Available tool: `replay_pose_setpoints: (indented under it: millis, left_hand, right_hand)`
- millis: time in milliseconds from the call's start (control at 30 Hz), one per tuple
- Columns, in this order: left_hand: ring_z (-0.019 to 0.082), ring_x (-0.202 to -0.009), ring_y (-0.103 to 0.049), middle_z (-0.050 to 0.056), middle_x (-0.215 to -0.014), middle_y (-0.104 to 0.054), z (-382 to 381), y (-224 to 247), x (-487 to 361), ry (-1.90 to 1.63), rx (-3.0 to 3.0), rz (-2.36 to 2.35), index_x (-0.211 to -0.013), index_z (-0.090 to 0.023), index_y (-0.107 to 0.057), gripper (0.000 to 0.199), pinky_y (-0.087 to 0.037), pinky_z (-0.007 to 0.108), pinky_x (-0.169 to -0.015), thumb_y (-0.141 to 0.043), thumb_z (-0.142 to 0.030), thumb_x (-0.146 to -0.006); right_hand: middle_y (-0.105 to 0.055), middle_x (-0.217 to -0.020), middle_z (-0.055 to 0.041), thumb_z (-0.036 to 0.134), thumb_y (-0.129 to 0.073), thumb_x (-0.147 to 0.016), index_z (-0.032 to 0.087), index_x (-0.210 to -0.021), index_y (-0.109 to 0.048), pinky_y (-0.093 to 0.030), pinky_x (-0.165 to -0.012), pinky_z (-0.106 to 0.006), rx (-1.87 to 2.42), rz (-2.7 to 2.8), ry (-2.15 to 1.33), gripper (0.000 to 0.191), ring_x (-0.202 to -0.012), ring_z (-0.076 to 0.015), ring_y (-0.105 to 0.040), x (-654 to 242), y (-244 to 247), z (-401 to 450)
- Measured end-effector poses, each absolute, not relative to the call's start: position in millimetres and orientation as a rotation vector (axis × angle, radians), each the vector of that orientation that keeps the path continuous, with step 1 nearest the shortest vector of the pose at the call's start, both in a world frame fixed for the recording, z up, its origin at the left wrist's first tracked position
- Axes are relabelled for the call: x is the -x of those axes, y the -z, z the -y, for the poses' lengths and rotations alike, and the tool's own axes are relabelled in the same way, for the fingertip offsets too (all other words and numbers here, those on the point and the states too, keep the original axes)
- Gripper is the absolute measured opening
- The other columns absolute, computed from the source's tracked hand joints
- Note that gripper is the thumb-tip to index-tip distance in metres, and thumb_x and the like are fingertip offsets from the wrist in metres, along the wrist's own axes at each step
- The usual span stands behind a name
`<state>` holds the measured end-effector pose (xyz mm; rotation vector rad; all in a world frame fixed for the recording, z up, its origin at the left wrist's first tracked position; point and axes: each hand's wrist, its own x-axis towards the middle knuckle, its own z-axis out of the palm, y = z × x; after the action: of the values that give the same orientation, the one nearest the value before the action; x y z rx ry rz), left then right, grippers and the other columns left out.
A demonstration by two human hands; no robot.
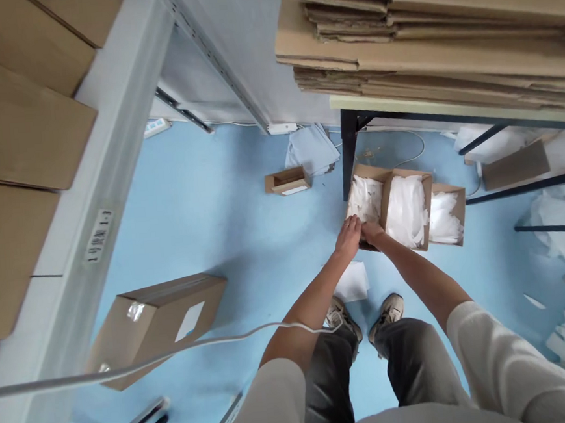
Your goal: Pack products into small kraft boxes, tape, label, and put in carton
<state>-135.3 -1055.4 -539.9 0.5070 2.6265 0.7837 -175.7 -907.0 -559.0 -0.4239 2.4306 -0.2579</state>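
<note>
Both my hands meet at the near end of the leftmost open cardboard box (pixel 388 198), which holds crumpled white packing material (pixel 365 195). My left hand (pixel 348 235) has its fingers closed together at the box's near left corner. Close beside it, my right hand (pixel 373 232) is curled inward with bent fingers. What the fingertips hold is too small and partly hidden. Right of this box stand a second box with white sheets (pixel 406 211) and a smaller box with white pieces (pixel 443 217).
Flattened cardboard (pixel 435 36) is stacked on a black-legged table (pixel 349 144). A shelf with boxes (pixel 16 121) rises at left. Below it is a taped carton (pixel 158 319). A small open box (pixel 287 181) lies on the floor. A cable (pixel 214 339) crosses the view.
</note>
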Motion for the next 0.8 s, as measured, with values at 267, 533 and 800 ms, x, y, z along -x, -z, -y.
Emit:
replay_pose_setpoints:
  millis: [267, 533, 800]
  left_hand:
    - [0.03, -0.153, -0.051, 0.017, -0.161, -0.057, 1044.0, 502.8, 144.6, -1.116, -0.155, -2.568, -0.166, -0.017, -0.043, 0.078, -0.041, 0.049, -0.131, -0.048, 0.0, -0.091]
    - [0.031, -0.149, -0.055, 0.017, -0.155, -0.062, 1033.3, 439.0, 139.8, -1.248, -0.189, -2.575, -0.152, -0.019, -0.057, 0.046, -0.043, 0.052, -0.128, -0.047, -0.022, -0.108]
    - [0.029, -0.159, -0.044, 0.016, -0.164, -0.054, 1019.5, 339.0, 134.9, -1.187, -0.318, -2.583, -0.154, -0.021, -0.055, 0.047, -0.036, 0.05, -0.133, -0.045, -0.037, -0.111]
  right_hand:
    - [-0.07, -0.129, -0.023, 0.008, -0.053, -0.1, 0.012, -0.13, -0.069, -0.052, -0.108, -0.041, 0.653, -2.498, 0.115, 0.035, -0.124, -0.0329, -0.065, 171.8, 464.5, 888.7]
    - [-0.067, -0.125, -0.0223, 0.008, -0.046, -0.104, 0.008, -0.128, -0.068, -0.048, -0.103, -0.041, 0.773, -2.598, 0.071, 0.032, -0.118, -0.0333, -0.059, 170.2, 387.5, 864.0]
    - [-0.068, -0.119, -0.0213, 0.009, -0.042, -0.105, 0.009, -0.123, -0.069, -0.045, -0.099, -0.042, 0.682, -2.71, 0.121, 0.032, -0.111, -0.0341, -0.056, 155.2, 288.0, 835.7]
